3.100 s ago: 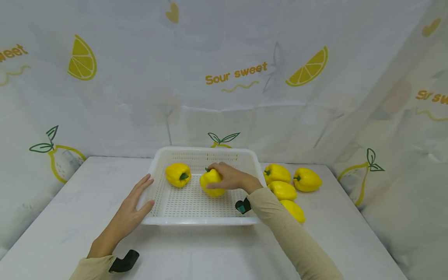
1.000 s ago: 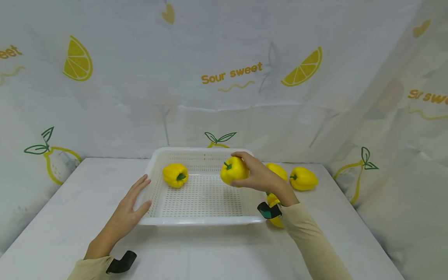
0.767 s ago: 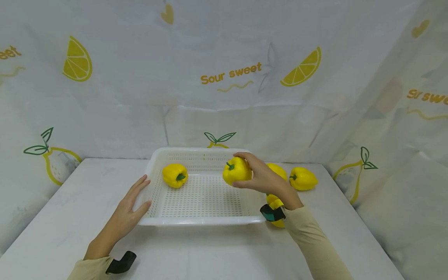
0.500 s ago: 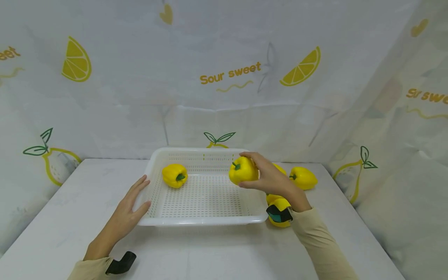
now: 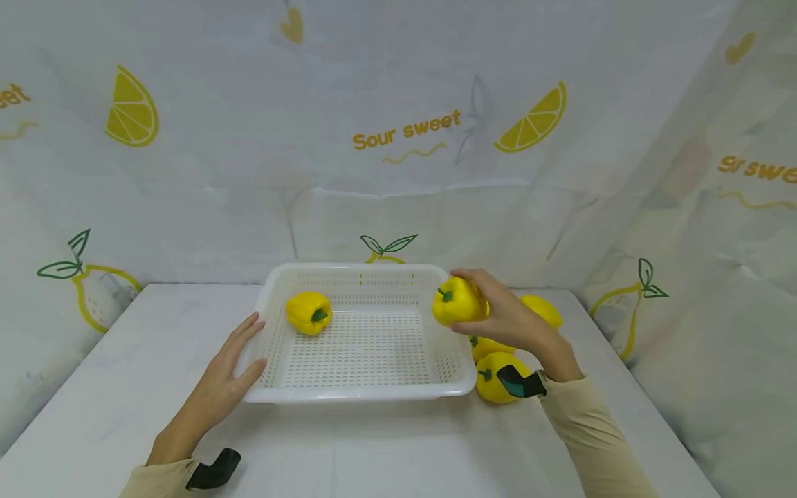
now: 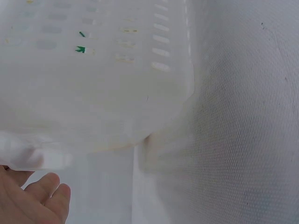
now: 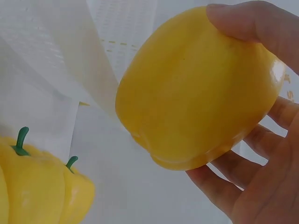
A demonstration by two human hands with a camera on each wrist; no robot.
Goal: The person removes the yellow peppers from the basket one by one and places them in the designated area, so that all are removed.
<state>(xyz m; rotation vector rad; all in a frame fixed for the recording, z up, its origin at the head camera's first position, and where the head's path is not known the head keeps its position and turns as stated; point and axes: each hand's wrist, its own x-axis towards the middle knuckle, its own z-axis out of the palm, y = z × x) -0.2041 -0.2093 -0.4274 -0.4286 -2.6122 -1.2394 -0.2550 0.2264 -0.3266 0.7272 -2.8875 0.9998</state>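
On a white tabletop (image 5: 373, 449), a perforated white plastic basket (image 5: 349, 395); could skid or tip if knocked at its right rim. Against its left rim, a left hand (image 5: 218, 377), with fingers extended rather than clasping; probably weak bracing. By the right rim, a right hand (image 5: 507, 315), wrapped round a yellow bell pepper (image 5: 457, 302) held up beside or over that edge, cannot tell which; might drop it if loosened on such glossy skin. Just below, loose yellow bell peppers (image 5: 493, 387); could roll if brushed. Inside, back left, a lone bell pepper (image 5: 309, 312); could shift if jolted. Smallest, a green stem (image 5: 445, 294); could snag on the rim.
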